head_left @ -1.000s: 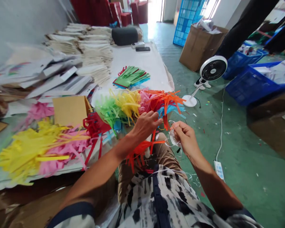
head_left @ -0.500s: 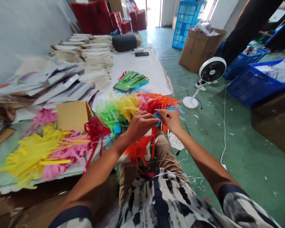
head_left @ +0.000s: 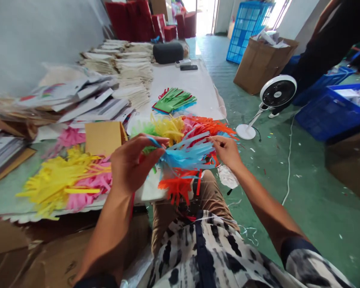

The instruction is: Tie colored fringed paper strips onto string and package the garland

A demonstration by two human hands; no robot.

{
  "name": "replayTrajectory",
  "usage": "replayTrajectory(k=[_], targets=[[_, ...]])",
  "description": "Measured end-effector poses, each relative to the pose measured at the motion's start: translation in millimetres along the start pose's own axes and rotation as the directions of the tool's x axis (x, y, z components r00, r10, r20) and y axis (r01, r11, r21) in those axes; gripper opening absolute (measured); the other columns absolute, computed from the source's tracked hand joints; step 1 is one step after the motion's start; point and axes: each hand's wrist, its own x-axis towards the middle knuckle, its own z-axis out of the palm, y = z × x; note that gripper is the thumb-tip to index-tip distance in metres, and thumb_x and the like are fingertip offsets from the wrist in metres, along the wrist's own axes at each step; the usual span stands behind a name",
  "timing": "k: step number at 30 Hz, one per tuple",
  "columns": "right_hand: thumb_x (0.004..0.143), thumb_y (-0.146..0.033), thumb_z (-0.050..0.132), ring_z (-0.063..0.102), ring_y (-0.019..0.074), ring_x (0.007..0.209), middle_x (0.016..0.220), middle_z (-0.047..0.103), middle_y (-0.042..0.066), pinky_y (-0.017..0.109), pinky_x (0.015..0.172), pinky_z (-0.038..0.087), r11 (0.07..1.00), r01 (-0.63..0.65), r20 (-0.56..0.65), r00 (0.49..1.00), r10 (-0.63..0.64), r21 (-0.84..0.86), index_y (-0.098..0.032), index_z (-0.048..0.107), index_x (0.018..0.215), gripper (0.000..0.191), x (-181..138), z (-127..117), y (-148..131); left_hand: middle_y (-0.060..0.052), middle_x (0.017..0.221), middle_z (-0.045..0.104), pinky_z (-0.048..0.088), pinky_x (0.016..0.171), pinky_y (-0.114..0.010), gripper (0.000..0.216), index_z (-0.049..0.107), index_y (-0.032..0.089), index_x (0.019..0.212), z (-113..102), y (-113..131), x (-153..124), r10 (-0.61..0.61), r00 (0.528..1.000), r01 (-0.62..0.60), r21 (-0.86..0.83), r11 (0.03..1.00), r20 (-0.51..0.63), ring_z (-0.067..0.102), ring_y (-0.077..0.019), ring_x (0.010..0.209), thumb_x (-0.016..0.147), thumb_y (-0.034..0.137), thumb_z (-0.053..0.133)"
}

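Observation:
My left hand (head_left: 135, 160) pinches one end of a blue fringed tassel (head_left: 189, 154) between thumb and fingers. The tassel's strips fan out to the right toward my right hand (head_left: 226, 150), whose fingers are pinched together at the strip ends or a thread; which of these I cannot make out. Beneath and behind lies a row of fringed tassels: green, yellow (head_left: 169, 129), pink and orange-red (head_left: 216, 125). Another orange-red tassel (head_left: 177, 186) hangs over the table edge near my lap. Yellow fringe (head_left: 60, 180) and pink fringe (head_left: 90, 192) lie at the left.
Green fringed sheets (head_left: 174, 100) lie farther up the table, before a phone (head_left: 189, 67) and a dark rounded case (head_left: 168, 53). A yellow card (head_left: 103, 138) and paper stacks (head_left: 133, 72) fill the left. A white fan (head_left: 277, 94) stands right, with a person behind it.
My left hand has moved left and up, drawing out the blue tassel, which now stretches between the hands. My right hand stays near its place. The view has shifted slightly.

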Motion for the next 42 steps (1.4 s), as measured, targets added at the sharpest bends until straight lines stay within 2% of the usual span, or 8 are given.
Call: replayTrajectory(k=[3, 6, 9, 13, 25, 28, 35, 42], targets=[[0.098, -0.059, 0.064, 0.033, 0.0122, 0.056, 0.058, 0.038, -0.006, 0.028, 0.057, 0.027, 0.983, -0.028, -0.054, 0.998, 0.038, 0.181, -0.021, 0.082, 0.094, 0.042, -31.2, -3.8, -36.0, -0.004, 0.099, 0.077, 0.059, 0.084, -0.029, 0.01, 0.081, 0.023, 0.102, 17.9, -4.0, -11.4, -0.038, 0.988, 0.023, 0.105, 0.994, 0.152, 0.073, -0.0161, 0.091, 0.098, 0.028, 0.073], [0.097, -0.059, 0.068, 0.033, 0.0113, 0.053, 0.058, 0.046, -0.005, 0.028, 0.053, 0.026, 0.945, -0.1, -0.001, 0.994, 0.105, 0.311, -0.023, 0.084, 0.102, 0.039, -58.9, 4.7, -61.5, -0.006, 0.1, 0.073, 0.056, 0.082, -0.029, 0.018, 0.079, 0.02, 0.101, 46.4, -10.3, -22.8, -0.099, 0.952, 0.098, 0.018, 0.995, 0.291, 0.07, -0.016, 0.09, 0.104, 0.031, 0.064], [0.09, -0.058, 0.076, 0.037, 0.0106, 0.054, 0.067, 0.06, -0.002, 0.027, 0.051, 0.028, 0.923, -0.143, 0.02, 0.989, 0.145, 0.357, -0.022, 0.083, 0.099, 0.037, -72.0, 16.8, -67.2, -0.006, 0.097, 0.07, 0.053, 0.085, -0.03, 0.028, 0.077, 0.019, 0.093, 64.9, -13.5, -31.2, -0.142, 0.916, 0.181, -0.072, 0.981, 0.376, 0.066, -0.0173, 0.092, 0.108, 0.034, 0.058], [0.085, -0.058, 0.082, 0.04, 0.0104, 0.055, 0.065, 0.06, -0.003, 0.026, 0.051, 0.031, 0.923, -0.179, 0.044, 0.984, 0.175, 0.341, -0.021, 0.082, 0.096, 0.039, -73.2, 23.1, -57.5, -0.006, 0.095, 0.069, 0.051, 0.082, -0.029, 0.027, 0.075, 0.019, 0.098, 67.6, -15.0, -38.6, -0.148, 0.898, 0.213, -0.115, 0.97, 0.414, 0.064, -0.0169, 0.088, 0.108, 0.036, 0.057], [0.088, -0.053, 0.08, 0.051, 0.013, 0.064, 0.07, 0.064, -0.001, 0.025, 0.057, 0.039, 0.903, -0.167, 0.058, 0.986, 0.157, 0.396, -0.02, 0.082, 0.096, 0.033, -70.3, 39.4, -55.4, -0.005, 0.102, 0.077, 0.058, 0.078, -0.026, 0.02, 0.078, 0.021, 0.115, 70.3, -24.2, -62.4, -0.257, 0.961, 0.267, -0.095, 0.959, 0.102, 0.075, -0.0158, 0.088, 0.103, 0.032, 0.068], [0.09, -0.049, 0.077, 0.046, 0.0118, 0.062, 0.067, 0.058, -0.003, 0.026, 0.058, 0.037, 0.941, -0.121, 0.004, 0.992, 0.126, 0.317, -0.019, 0.079, 0.089, 0.03, -72.4, 40.4, -63.2, -0.003, 0.099, 0.077, 0.058, 0.077, -0.025, 0.015, 0.078, 0.021, 0.111, 70.9, -25.0, -65.8, -0.217, 0.975, 0.218, -0.021, 0.976, 0.038, 0.075, -0.0136, 0.081, 0.102, 0.029, 0.07], [0.093, -0.042, 0.07, 0.031, 0.0101, 0.056, 0.059, 0.038, -0.007, 0.026, 0.055, 0.029, 0.991, -0.016, -0.108, 0.994, 0.031, 0.136, -0.021, 0.06, 0.068, 0.034, -78.1, 46.7, -72.5, -0.005, 0.111, 0.08, 0.059, 0.091, -0.026, 0.019, 0.076, 0.022, 0.119, 75.8, -26.6, -76.9, 0.054, 0.994, -0.016, 0.353, 0.936, -0.097, 0.077, -0.0169, 0.102, 0.1, 0.021, 0.071], [0.095, -0.039, 0.068, 0.031, 0.0093, 0.054, 0.059, 0.035, -0.008, 0.025, 0.053, 0.027, 0.999, 0.011, -0.14, 0.99, -0.004, 0.053, -0.022, 0.054, 0.069, 0.034, -85.7, 53.6, -63.6, -0.004, 0.104, 0.078, 0.059, 0.09, -0.027, 0.013, 0.075, 0.021, 0.108, 77.3, -24.2, -81.2, 0.063, 0.988, -0.017, 0.305, 0.952, -0.139, 0.075, -0.0164, 0.097, 0.096, 0.017, 0.073]])
